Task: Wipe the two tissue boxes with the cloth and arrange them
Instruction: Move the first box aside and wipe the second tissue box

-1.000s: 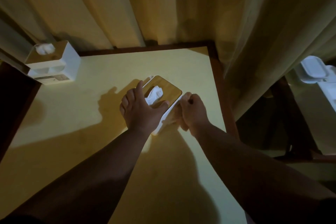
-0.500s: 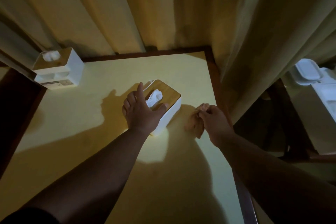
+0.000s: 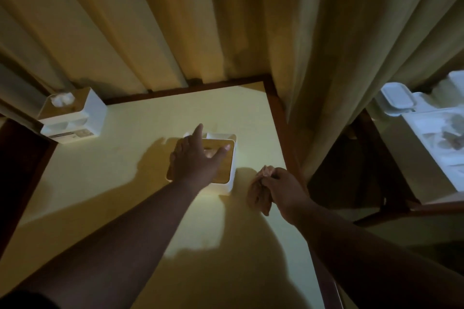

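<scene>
The left hand (image 3: 198,163) lies on the near box (image 3: 227,158) in the middle of the surface (image 3: 120,178), its fingers (image 3: 197,133) spread wide and straight. The right hand (image 3: 283,188) has its fingers curled tight round the cloth (image 3: 258,193), just right of that box. The far box (image 3: 75,118) sits in the back left corner, and its label is too blurry to read.

text: none legible | only candidate: pale label strip low on the front of the far-left tissue box (image 3: 72,118), print too small and blurred to read | near tissue box (image 3: 226,158): no marking visible | dim light
</scene>
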